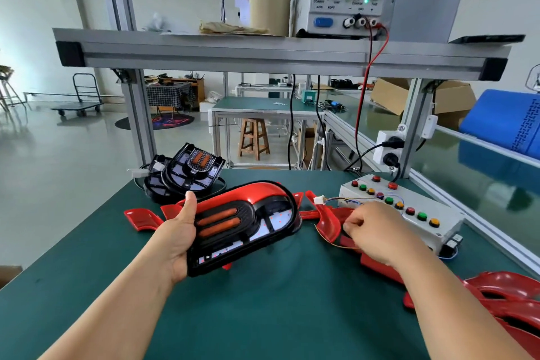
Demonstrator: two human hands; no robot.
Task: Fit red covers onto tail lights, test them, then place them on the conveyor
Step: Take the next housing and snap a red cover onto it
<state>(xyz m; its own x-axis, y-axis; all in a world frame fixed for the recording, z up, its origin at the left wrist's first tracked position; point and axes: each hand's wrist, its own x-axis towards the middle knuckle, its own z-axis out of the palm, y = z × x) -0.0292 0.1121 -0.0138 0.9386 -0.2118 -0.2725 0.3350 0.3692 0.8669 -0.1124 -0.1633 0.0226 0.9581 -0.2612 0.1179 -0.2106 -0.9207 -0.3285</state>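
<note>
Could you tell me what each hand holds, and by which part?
The left hand grips the tail light by its near end; the right hand seems to pinch thin wires.

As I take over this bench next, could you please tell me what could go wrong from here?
The left hand grips the tilted tail light by one end; it could slip. The right hand seems to pinch thin wires among loose covers; these might snag and strain the connector.

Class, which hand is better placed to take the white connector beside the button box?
Right. The right hand lies by the wires near that connector; the left hand grips the tail light.
</note>
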